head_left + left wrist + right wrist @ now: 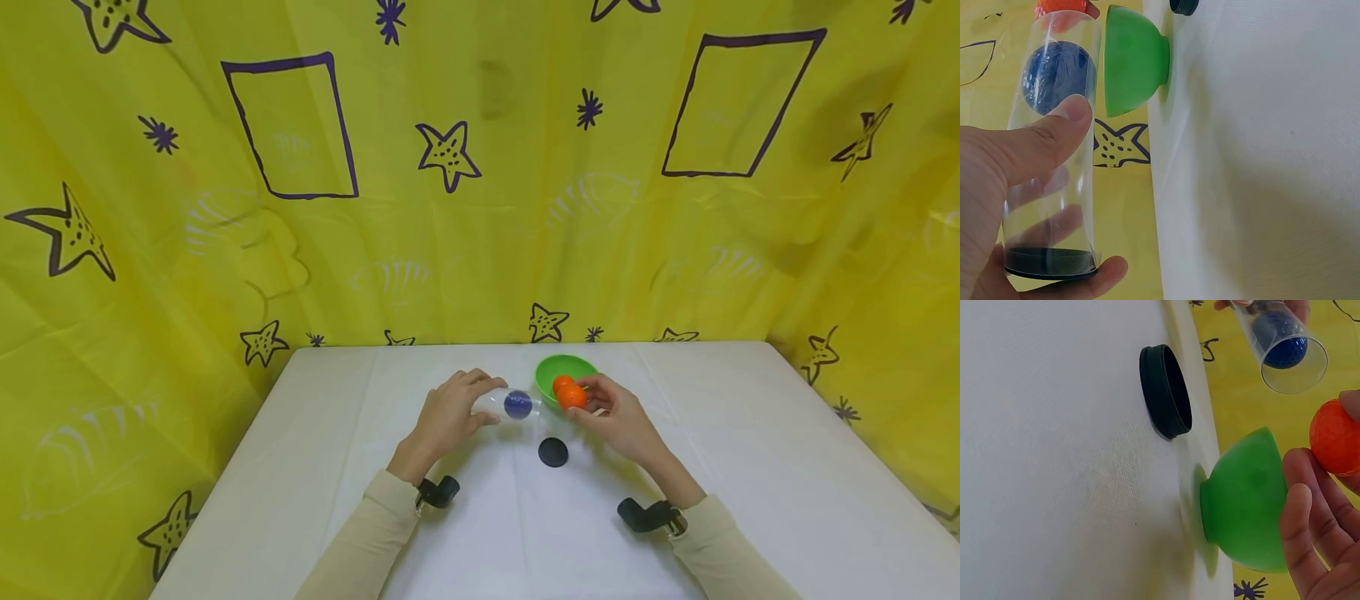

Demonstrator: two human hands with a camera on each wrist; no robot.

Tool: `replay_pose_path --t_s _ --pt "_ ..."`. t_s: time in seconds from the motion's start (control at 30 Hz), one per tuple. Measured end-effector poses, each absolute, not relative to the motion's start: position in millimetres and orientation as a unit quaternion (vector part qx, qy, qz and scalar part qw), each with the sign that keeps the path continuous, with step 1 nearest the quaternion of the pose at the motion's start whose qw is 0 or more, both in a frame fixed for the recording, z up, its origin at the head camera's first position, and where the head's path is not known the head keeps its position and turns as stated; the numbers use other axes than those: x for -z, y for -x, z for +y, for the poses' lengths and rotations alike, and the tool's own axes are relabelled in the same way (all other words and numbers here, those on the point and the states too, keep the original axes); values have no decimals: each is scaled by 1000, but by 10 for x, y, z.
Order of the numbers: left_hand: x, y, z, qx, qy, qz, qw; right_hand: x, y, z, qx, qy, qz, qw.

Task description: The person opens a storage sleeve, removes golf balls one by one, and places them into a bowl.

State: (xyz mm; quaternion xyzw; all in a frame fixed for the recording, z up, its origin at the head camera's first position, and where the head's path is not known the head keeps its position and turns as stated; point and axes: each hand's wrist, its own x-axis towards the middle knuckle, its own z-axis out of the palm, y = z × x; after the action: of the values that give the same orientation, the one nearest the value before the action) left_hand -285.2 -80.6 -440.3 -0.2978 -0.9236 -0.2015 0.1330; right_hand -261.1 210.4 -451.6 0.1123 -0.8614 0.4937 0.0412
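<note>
Clear tube [1075, 194] sits in the left hand [450, 408], gripped above the white table [480, 525], thumb on one side and fingers curled round the other. The right hand [615, 417] pinches an orange ball [572, 397] between thumb and fingertips. Room is tight just beyond that pinch: a green bowl [1244, 500] stands close by the fingers, a second orange ball [562, 382] shows within its rim, and the table's far edge runs near behind it, backed by a yellow curtain [510, 250]. Between the hands, nearer the wearer than either grip, a black lid [553, 452] lies hollow side up. Outward from each wrist the tabletop spreads wide to its side edges. The tube's long axis runs across from the left palm toward the right fingertips, roughly level; any slight tilt cannot be told. Its dark base [1050, 264] rests by a left finger, while the open mouth faces the pinched ball across a narrow gap, a blue ball [1054, 78] inside near that mouth
</note>
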Motion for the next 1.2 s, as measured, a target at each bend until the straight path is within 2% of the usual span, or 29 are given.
replay_pose_path --t_s 1.2 --pt "4407 2856 -805 197 292 -927 130 4448 2660 2341 -456 -85 -881 90"
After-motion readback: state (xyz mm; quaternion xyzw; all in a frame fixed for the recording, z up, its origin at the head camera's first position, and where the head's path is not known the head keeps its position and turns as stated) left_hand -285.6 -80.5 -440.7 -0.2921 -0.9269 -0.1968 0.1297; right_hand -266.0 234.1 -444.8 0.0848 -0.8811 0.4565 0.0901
